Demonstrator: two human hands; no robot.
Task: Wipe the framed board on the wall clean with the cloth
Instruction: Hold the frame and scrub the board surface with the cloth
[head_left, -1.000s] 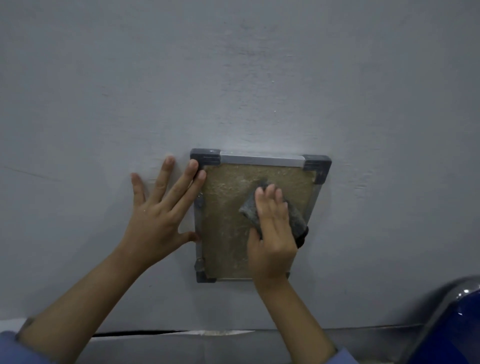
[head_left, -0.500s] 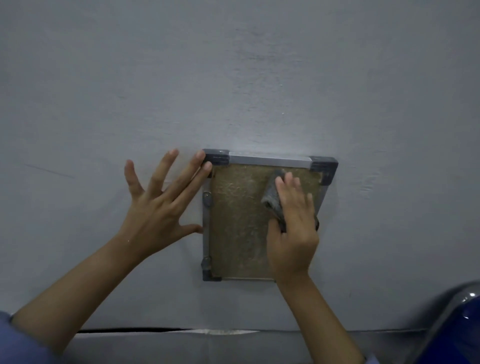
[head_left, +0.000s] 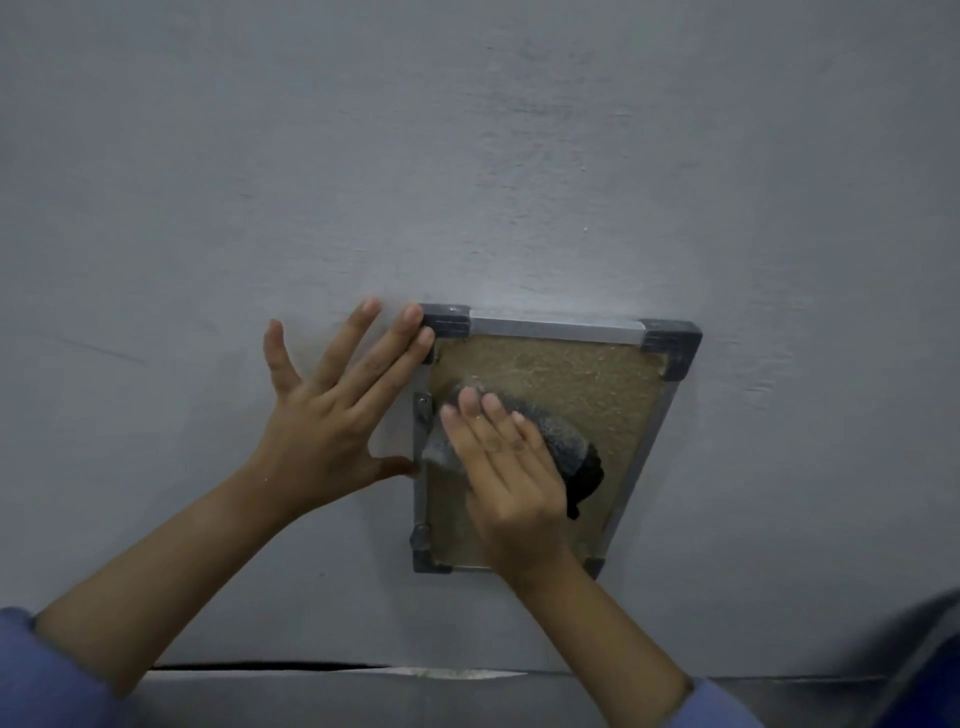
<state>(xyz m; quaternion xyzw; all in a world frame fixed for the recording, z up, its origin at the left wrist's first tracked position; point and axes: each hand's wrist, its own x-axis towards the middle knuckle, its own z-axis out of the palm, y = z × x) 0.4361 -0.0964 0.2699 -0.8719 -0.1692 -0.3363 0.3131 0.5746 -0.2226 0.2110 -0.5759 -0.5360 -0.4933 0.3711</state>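
Observation:
A small framed board (head_left: 587, 379) with a brown cork-like face, a silver frame and dark grey corner caps hangs on the grey wall. My right hand (head_left: 506, 467) lies flat with straight fingers on a dark grey cloth (head_left: 563, 441) and presses it against the left and middle of the board. The cloth's dark end sticks out to the right of the hand. My left hand (head_left: 332, 415) is spread flat on the wall, its fingertips touching the board's top left corner and its thumb at the left frame edge.
The grey wall (head_left: 467, 156) fills most of the view. A horizontal seam with a dark gap (head_left: 270, 666) runs below the board. A dark blue rounded object (head_left: 930, 670) shows at the bottom right corner.
My right hand has slid the cloth from the board's upper right down and left to the left frame edge. My left hand has stayed at the top left corner.

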